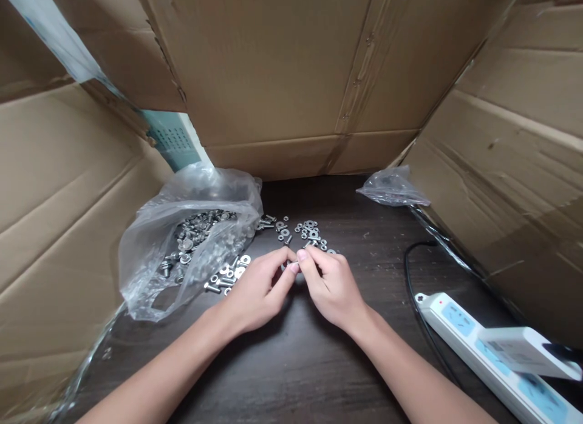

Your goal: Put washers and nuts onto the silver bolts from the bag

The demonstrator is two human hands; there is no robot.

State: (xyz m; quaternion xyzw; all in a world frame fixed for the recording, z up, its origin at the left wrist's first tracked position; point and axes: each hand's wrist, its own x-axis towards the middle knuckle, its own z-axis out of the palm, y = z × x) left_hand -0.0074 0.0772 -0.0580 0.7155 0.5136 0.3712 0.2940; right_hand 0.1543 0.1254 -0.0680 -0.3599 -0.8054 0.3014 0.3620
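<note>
My left hand (265,281) and my right hand (331,282) meet fingertip to fingertip above the middle of the table. Both are closed in a pinch around a small metal fastener (294,263). Fingers cover most of it, so whether it is a bolt, a nut or both together cannot be made out. Just beyond the fingers lie loose nuts and washers (313,234) and a bolt (288,240). Left of my left hand is another scatter of bolts (223,282) and washers (245,260). A clear plastic bag (150,248) lies open-mouthed farther left, with many bolts (184,245) inside.
Cardboard walls (282,78) enclose the dark wooden table (273,375) at the back and both sides. A smaller clear bag (394,187) sits at the back right. At the right lie a white power strip (478,357) with a plugged-in adapter (523,351) and a black cable (409,278).
</note>
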